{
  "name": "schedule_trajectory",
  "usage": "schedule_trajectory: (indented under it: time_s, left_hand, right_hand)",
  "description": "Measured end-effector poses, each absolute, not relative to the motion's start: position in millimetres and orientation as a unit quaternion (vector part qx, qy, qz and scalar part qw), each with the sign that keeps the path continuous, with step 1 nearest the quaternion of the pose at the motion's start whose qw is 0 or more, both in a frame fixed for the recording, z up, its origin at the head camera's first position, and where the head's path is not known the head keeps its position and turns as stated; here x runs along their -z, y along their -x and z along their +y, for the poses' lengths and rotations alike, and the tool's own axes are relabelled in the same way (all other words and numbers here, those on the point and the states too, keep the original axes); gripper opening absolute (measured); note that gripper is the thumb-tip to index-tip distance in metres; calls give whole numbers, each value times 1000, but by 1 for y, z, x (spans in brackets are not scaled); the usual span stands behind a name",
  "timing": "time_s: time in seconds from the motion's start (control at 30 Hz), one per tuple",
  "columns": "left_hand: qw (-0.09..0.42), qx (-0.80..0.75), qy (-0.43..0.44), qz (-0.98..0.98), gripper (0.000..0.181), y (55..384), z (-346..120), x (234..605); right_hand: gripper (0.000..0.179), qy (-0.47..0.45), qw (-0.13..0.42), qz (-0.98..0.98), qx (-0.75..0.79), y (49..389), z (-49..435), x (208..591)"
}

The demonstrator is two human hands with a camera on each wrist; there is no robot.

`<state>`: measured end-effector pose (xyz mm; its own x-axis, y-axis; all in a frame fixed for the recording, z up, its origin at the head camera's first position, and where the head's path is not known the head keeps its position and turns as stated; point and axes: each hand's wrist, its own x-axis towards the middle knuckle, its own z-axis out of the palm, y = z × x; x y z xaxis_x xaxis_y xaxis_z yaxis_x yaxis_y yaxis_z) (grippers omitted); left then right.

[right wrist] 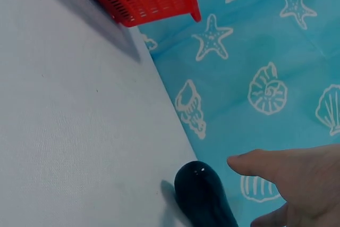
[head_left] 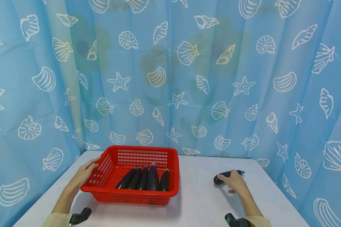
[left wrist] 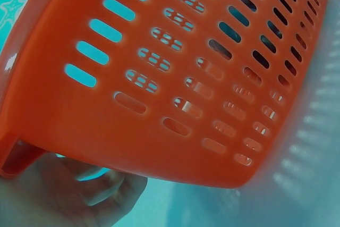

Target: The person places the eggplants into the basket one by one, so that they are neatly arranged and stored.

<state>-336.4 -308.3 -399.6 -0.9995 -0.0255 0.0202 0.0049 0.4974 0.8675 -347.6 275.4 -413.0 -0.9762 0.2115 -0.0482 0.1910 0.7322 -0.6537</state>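
Note:
At the left end of the red plastic basket point(head_left: 174, 176), my left hand point(head_left: 83, 173) grips the rim. In the left wrist view its fingers point(left wrist: 125, 190) curl at the underside of the slotted basket wall. Several dark purple eggplants point(head_left: 152, 178) lie side by side in the basket. Another eggplant point(head_left: 225, 174) lies on the white table to the right. My right hand point(head_left: 235, 181) reaches over this one. From the right wrist, the rounded end of the eggplant shows beside the extended fingers point(right wrist: 260, 163), with a gap between them; its other end is cut off.
A white-covered table point(head_left: 200, 195) carries everything, with bare surface between the basket and the lone eggplant. Blue curtains point(head_left: 164, 78) printed with shells and starfish hang behind the table and along both sides.

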Motion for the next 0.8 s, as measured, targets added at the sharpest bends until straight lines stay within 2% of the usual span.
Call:
schedule_trajectory:
  time_s: [0.8]
  left_hand:
    - [19,498,-3,-867,55,335,-308,399]
  right_hand:
    - [82,186,-16,-934,-305,363,279,423]
